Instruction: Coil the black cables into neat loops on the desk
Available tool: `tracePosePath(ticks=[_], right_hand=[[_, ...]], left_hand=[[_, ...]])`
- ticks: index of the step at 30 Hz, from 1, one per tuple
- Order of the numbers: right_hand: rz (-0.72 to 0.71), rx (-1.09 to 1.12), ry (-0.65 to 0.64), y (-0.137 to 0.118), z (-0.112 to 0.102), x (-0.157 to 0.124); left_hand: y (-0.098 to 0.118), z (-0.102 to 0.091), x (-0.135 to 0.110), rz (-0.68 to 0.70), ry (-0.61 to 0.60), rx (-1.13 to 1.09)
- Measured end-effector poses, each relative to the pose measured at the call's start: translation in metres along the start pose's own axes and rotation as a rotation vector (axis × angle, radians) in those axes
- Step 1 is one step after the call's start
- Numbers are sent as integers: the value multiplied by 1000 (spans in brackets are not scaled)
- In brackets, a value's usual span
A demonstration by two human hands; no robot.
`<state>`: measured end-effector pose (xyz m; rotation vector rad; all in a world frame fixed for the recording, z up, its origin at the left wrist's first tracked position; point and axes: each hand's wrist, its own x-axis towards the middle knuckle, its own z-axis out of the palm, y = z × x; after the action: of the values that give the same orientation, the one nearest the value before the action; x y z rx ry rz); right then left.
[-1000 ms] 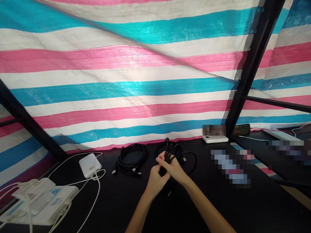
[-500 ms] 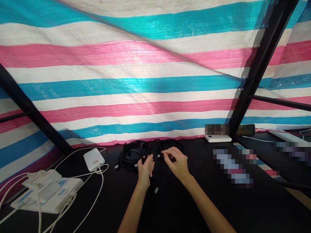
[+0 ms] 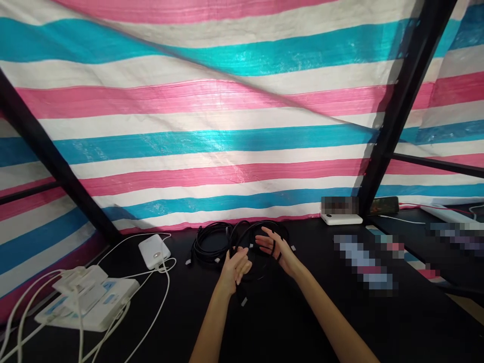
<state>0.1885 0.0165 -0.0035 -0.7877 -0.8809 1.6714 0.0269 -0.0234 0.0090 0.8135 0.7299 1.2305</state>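
Head view: one thin, black, rubbery-looking cable (image 3: pixel 241 293) between my hands; left hand (image 3: pixel 235 269), clamped on it; right hand (image 3: pixel 278 252), fingers apart, a strand across them (it could slip off); possible snag, if pulled: the round black cable coil (image 3: pixel 196 246) behind.

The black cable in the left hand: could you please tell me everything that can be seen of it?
The black cable is thin and smooth-looking, perhaps plastic-coated. The left hand is closed around it, and a plug with a pale tip shows below that hand. It curves loosely over the black tabletop; a strand crosses the open right hand. Its path near the coiled cables is unclear.
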Motion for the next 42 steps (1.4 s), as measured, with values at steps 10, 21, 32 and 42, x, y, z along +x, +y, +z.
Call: tracePosePath(ticks=[10,21,32,42], right_hand=[[-156,-135,74,0,-15,-2],[-296,-283,-130,-16,-9,-14],[-314,-371,-95,-4,-13,-8],[-109,-285,-270,-6,-17,-14]], left_hand=[[-3,15,-15,-135,-427,142],[-4,10,-14,-336,-628,118],[-3,2,-12,-429,-620,76],[-8,1,-11,-558,-565,27]])
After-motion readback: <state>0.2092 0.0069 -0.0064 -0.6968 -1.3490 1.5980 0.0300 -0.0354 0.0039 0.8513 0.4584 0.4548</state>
